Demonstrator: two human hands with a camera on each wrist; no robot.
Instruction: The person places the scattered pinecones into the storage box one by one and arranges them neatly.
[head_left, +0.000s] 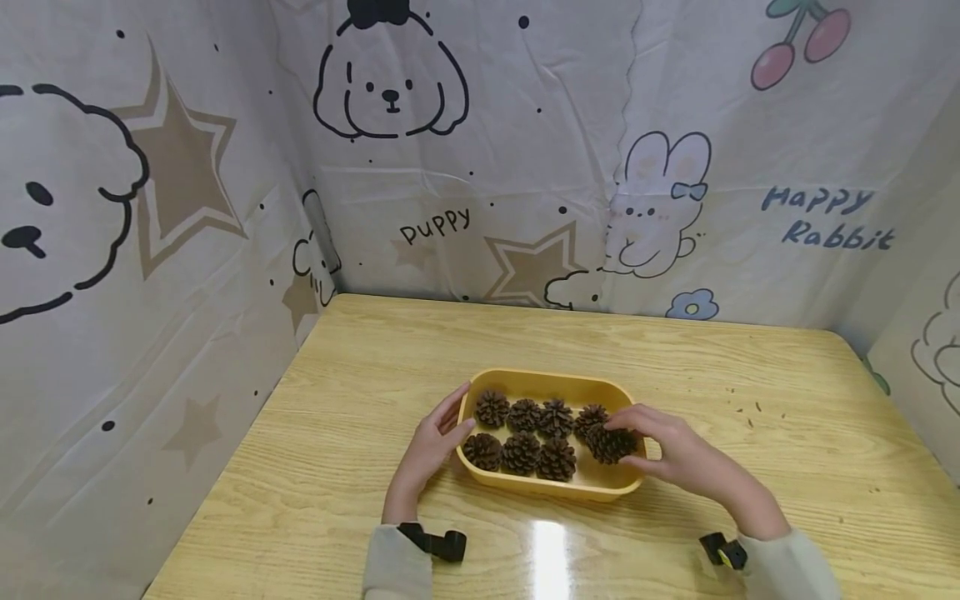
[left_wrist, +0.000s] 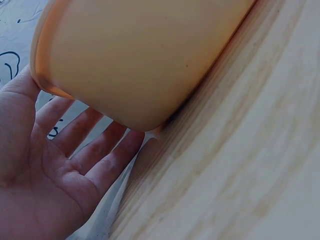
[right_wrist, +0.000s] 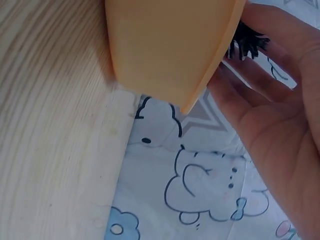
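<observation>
A yellow plastic tub [head_left: 525, 485] with rounded corners stands on the table, holding several brown pine cones in two rough rows. My left hand [head_left: 431, 442] grips its left end, the thumb over the rim and the fingers spread along the outer wall, as the left wrist view shows on the tub [left_wrist: 140, 50]. At the right end my right hand [head_left: 678, 450] reaches over the rim and pinches a pine cone [head_left: 609, 443] between thumb and fingers. That pine cone [right_wrist: 245, 42] shows only partly past the tub wall in the right wrist view.
The wood-grain table [head_left: 360, 367] reaches back to a pale printed curtain [head_left: 480, 167], which also hangs along the left and right sides. Small dark bits [head_left: 750, 421] lie on the table at the right. Light glares off its front.
</observation>
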